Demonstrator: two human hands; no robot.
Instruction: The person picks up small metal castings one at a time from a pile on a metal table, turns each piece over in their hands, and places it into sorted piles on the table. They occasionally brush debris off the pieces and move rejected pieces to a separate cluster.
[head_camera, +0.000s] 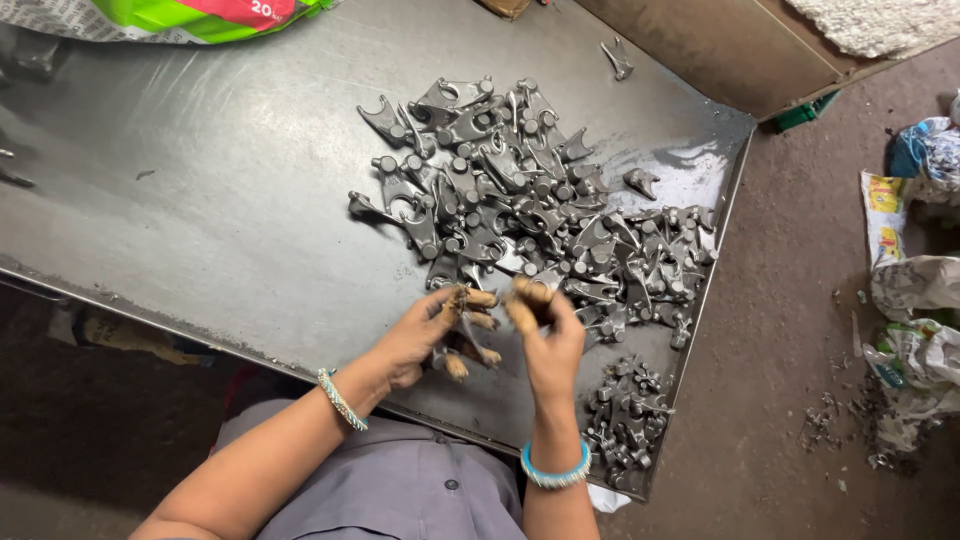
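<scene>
A large heap of several dark grey forked metal castings (520, 200) lies in the middle of a steel work table (200, 200). My left hand (425, 335) grips one dark forked casting (462, 340) near the table's front edge, its fingers wrapped in dirty tape. My right hand (545, 335) is right beside it, fingers curled on another small dark casting (538, 300), which is mostly hidden. A smaller pile of castings (625, 425) sits at the table's front right corner, just right of my right wrist.
A single casting (618, 57) lies apart at the table's back. A green, red and white sack (190, 15) rests at the back left. Brown panels (720, 40) stand behind the table. Crumpled bags and paper (915, 300) lie on the dirt floor at right.
</scene>
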